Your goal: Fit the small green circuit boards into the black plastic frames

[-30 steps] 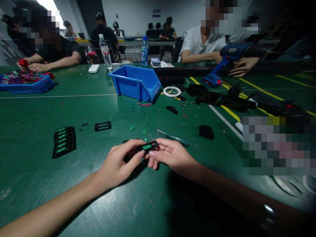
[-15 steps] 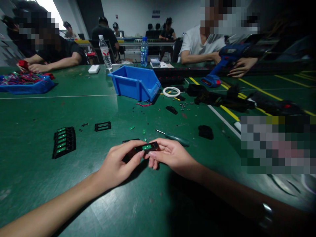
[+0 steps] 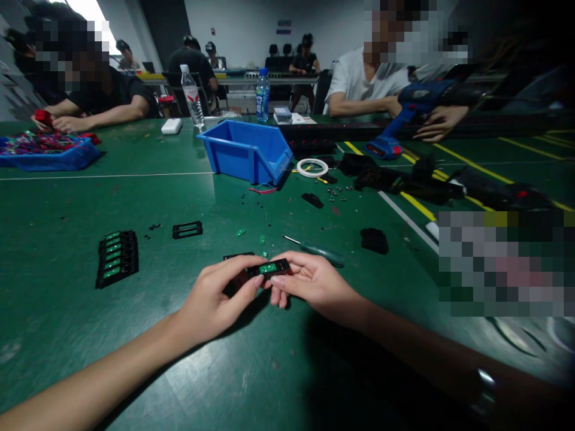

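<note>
Between my two hands is a small black plastic housing with a green circuit board [image 3: 269, 269] in it, tilted toward me. My left hand [image 3: 224, 290] pinches its left end between thumb and fingers. The right end is gripped by my right hand [image 3: 314, 280], thumb in front and fingers curled beneath. Another black part [image 3: 238, 257] lies partly hidden behind my left fingers. Just beyond my hands are small loose green boards [image 3: 263, 239] and a screwdriver [image 3: 321, 252] with a green handle. To the left, several similar housings with green boards [image 3: 117, 257] lie in a row.
An empty-looking black frame [image 3: 187, 230] lies left of centre. Farther back stand a blue bin [image 3: 245, 152], a white ring of tape [image 3: 312, 168] and scattered screws [image 3: 335, 191]. A black part [image 3: 374, 240] lies right. A blue cordless drill [image 3: 406, 114] stands near a co-worker's hands.
</note>
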Demonstrator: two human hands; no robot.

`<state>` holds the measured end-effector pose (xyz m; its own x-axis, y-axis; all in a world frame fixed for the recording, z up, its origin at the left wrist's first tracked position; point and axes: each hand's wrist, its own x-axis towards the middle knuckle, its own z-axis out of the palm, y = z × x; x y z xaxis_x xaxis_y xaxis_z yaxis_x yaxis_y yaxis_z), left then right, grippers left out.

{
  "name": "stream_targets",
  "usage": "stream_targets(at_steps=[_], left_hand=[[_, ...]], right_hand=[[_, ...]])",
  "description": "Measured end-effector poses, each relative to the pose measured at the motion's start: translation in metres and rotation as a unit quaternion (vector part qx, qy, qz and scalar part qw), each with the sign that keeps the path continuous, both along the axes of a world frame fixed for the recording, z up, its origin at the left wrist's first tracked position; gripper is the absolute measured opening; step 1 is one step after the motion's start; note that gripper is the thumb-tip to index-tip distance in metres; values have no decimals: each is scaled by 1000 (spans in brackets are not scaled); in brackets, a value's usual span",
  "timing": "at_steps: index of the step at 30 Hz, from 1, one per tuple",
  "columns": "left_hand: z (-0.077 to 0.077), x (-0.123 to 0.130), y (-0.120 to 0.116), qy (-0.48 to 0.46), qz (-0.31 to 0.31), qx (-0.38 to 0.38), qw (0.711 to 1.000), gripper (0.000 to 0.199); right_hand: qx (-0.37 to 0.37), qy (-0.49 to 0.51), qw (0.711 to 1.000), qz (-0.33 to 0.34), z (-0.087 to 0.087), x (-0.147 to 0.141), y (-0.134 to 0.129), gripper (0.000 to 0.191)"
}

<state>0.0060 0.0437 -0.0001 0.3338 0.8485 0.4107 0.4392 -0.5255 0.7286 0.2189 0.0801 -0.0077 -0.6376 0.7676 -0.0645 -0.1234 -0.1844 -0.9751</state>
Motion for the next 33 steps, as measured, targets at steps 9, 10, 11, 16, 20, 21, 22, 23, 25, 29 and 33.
stream_targets(at_steps=[9, 10, 11, 16, 20, 21, 22, 23, 25, 29, 33], left_hand=[[-1, -1, 0, -1, -9, 3, 1000, 27], [-1, -1, 0, -2, -11, 3, 1000, 27], [-1, -1, 0, -2, -14, 3, 1000, 27], [1, 0, 2, 0, -25, 6, 1000, 26], [2, 0, 1, -5, -28, 9, 1000, 26], [2, 0, 1, -6, -28, 8, 1000, 26], [2, 0, 1, -7, -28, 8, 1000, 27], [2, 0, 0, -8, -29, 9, 1000, 27], [2, -1, 1, -14, -29, 12, 999, 27], [1, -1, 2, -21, -24, 24, 999, 26], [0, -1, 2, -23, -18, 40, 999, 25]], right_hand=[[-6, 11, 1000, -2, 0, -1, 0, 26], [-6, 9, 1000, -3, 0, -1, 0, 27], [-8, 7, 1000, -4, 0, -1, 0, 27], [-12, 3, 1000, -4, 0, -1, -1, 27], [-10, 11, 1000, -4, -1, -1, -1, 26], [-10, 9, 1000, -5, -1, 0, -1, 26], [-10, 7, 1000, -5, 0, 0, -1, 25], [-9, 6, 1000, -5, 0, 0, -1, 25], [-7, 6, 1000, -6, -1, 0, -1, 25], [-5, 18, 1000, -6, -3, -1, -1, 24], [-2, 20, 1000, -7, -3, -1, 0, 25]])
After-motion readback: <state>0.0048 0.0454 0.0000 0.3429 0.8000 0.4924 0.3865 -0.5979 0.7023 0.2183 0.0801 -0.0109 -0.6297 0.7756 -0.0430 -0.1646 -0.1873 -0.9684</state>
